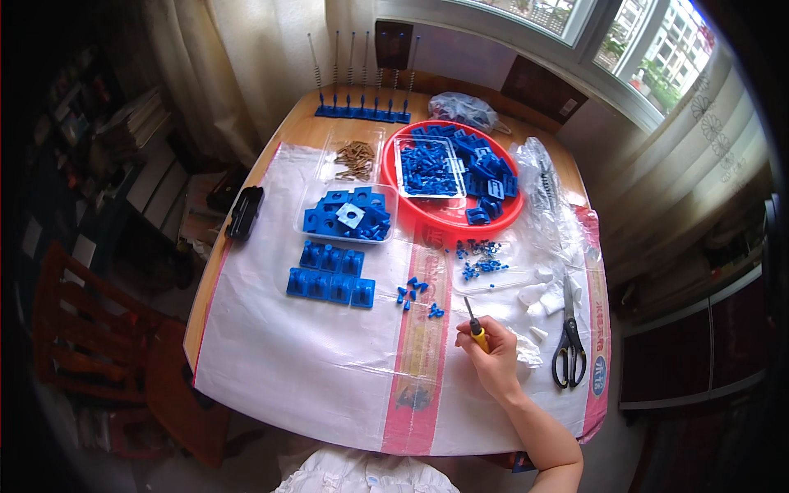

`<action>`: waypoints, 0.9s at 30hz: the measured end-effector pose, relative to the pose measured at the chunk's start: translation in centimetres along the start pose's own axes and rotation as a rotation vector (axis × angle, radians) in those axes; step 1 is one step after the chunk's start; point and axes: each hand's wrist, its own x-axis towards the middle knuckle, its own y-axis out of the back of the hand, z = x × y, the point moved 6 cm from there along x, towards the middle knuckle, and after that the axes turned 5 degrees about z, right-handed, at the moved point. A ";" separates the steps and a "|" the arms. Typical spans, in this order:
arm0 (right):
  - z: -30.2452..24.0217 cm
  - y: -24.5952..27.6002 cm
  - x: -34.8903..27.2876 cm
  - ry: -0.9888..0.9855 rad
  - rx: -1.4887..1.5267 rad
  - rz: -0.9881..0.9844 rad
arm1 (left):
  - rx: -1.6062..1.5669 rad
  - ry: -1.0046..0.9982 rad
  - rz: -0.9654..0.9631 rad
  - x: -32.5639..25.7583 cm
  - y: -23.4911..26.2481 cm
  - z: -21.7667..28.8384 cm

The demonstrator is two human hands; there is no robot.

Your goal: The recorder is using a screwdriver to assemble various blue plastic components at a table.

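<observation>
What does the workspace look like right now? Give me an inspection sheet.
Surface: wooden table under a white plastic sheet.
Job's things: yellow-handled screwdriver; small blue parts; rows of blue blocks.
Clutter: red basin of blue parts, clear tray, black scissors, brown pieces, spring rods.
Grippers: right hand holds the screwdriver upright; left hand not in view.
Cables: nothing seen.
Surroundings: window, curtain, wooden chair.
</observation>
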 end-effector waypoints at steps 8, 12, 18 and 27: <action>-0.1 -0.5 -0.1 -0.012 -0.058 -0.004 | 0.100 0.138 0.022 -0.8 -9.6 -10.5; -0.4 -0.8 -0.2 0.007 -0.057 -0.004 | 0.284 0.093 0.095 -0.3 -15.7 -17.4; 0.1 -0.1 -0.4 0.003 -0.074 -0.003 | 0.692 0.177 0.090 2.6 -2.0 2.4; 0.2 -0.2 -0.5 -0.061 -0.086 0.003 | 0.987 -0.093 0.269 6.8 -5.9 11.5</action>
